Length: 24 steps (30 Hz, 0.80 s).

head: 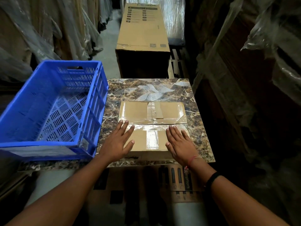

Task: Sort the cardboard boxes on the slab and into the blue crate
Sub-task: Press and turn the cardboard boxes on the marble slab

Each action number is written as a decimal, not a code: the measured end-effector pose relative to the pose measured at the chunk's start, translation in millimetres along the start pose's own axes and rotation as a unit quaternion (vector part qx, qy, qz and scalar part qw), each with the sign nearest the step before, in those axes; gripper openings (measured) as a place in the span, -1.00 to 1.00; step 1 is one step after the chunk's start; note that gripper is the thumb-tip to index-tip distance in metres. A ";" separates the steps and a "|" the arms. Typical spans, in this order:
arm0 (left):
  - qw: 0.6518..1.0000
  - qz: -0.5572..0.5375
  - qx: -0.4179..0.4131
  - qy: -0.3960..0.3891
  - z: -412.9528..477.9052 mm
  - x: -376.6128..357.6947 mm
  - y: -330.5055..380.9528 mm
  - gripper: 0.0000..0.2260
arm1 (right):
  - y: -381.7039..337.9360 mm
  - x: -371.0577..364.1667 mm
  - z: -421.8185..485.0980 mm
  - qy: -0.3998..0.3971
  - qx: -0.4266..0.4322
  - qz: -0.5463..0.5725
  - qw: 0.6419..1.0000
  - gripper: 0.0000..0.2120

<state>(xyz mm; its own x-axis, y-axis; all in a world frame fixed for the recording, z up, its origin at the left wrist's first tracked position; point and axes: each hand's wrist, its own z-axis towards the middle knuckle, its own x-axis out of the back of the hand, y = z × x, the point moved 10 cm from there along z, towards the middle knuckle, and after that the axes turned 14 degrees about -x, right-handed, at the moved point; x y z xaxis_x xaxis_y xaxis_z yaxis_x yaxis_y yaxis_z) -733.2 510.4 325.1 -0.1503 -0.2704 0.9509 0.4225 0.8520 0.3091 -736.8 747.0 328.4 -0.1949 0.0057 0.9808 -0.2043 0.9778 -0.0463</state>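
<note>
Forearms fill the bottom of the view, black band (213, 176) on the right one, printed carton (187, 181) below them under the surface edge.

Left hand (117, 141): fingers spread and straight, palm down on the left end of the near box (153, 141), heel hanging over the slab (146, 88). Right hand (180, 142): same, spread flat on the right end. Neither curls round anything. Flat contact only, no grip that I can see.

Looks like 2 taped cardboard boxes, both on the slab: the near box under the hands, the far box (138, 111) touching it behind. Can't rule out 1 box with a split lid; the seam is glossy with tape.

Key relation: near box's long axis runs left-right, 1 hand at each end. Blue crate (48, 142) is directly left, its right wall just beside the slab's left edge. Left hand is the nearer one to it. Judgement: the move is a 2-hand lift and a swing left, so the box goes in end first or needs a turn to line up with the crate's length.

Crate contents: nothing shows inside, just the slotted floor.

Risk, my guess: slick tape under flat palms may slip; gripping the end faces looks safer.

Big carton (143, 30) stands behind the slab; plastic-wrapped stock (268, 46) on both sides.
</note>
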 end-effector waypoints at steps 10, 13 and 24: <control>0.942 -0.271 0.142 0.135 -59.9 -18.1 -21.3 -0.11 | 70.5 -10.0 -32.7 0.024 -0.130 0.384 0.914 0.06; 0.867 -0.419 0.235 0.132 -80.1 -50.8 -25.4 -0.12 | 73.8 -35.9 -42.2 -0.029 -0.178 0.464 0.867 0.08; 0.831 -0.433 0.308 0.165 -70.7 -50.0 -38.2 -0.65 | 84.4 -46.4 -21.2 0.007 -0.205 0.575 0.792 -0.62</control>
<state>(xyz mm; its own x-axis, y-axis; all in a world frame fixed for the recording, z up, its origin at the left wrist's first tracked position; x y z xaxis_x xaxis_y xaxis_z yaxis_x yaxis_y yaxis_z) -678.6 459.6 266.7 0.1369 -0.9231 0.3594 -0.2687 0.3146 0.9104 -724.7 833.7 282.9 -0.0152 0.9412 0.3376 0.4306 0.3109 -0.8473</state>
